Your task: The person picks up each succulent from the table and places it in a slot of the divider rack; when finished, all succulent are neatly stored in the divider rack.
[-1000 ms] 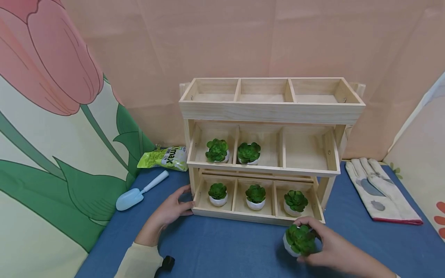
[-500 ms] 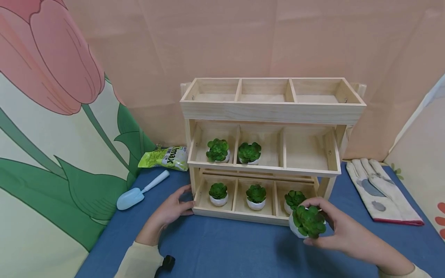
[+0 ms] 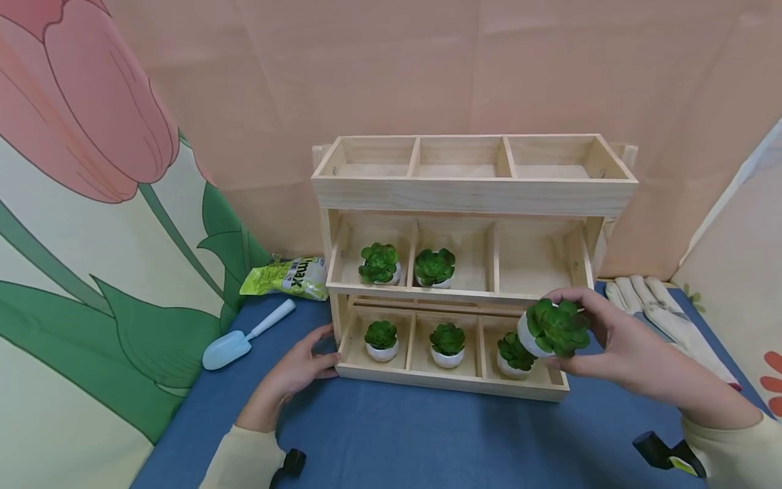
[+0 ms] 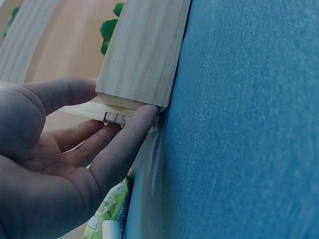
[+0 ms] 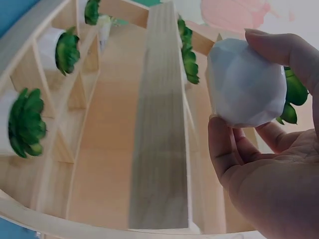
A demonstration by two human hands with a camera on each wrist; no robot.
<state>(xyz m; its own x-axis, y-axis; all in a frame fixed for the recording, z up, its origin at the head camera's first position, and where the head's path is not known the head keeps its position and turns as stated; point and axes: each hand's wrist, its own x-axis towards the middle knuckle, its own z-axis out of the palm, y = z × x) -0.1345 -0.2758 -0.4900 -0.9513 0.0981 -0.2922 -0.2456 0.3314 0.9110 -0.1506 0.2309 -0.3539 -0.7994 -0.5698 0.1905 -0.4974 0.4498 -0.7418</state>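
Note:
My right hand [image 3: 617, 339] grips a small artificial succulent [image 3: 557, 328] by its white faceted pot [image 5: 246, 82], raised in front of the gap between the bottom and middle tiers at the right. Thumb and fingers wrap the pot, and the plant tilts toward the head camera. My left hand [image 3: 302, 363] holds the left end of the bottom tier of the three-tier wooden plant shelf [image 3: 476, 195], thumb and fingers around the corner [image 4: 132, 84]. Three potted succulents stand in the bottom tier, the right one [image 3: 515, 354] just below the held pot. Two more, including one in the middle compartment [image 3: 435, 268], occupy the middle tier.
On the blue cloth [image 3: 391, 435] left of the shelf lie a light blue trowel [image 3: 244, 337] and a green-and-white packet [image 3: 293, 277]. White work gloves [image 3: 672, 319] rest at the right, partly behind the right hand. A peach backdrop hangs behind the shelf.
My right hand has lifted the succulent from low over the cloth, up and to the right, to the height of the middle tier's front edge. The left hand has kept its place.

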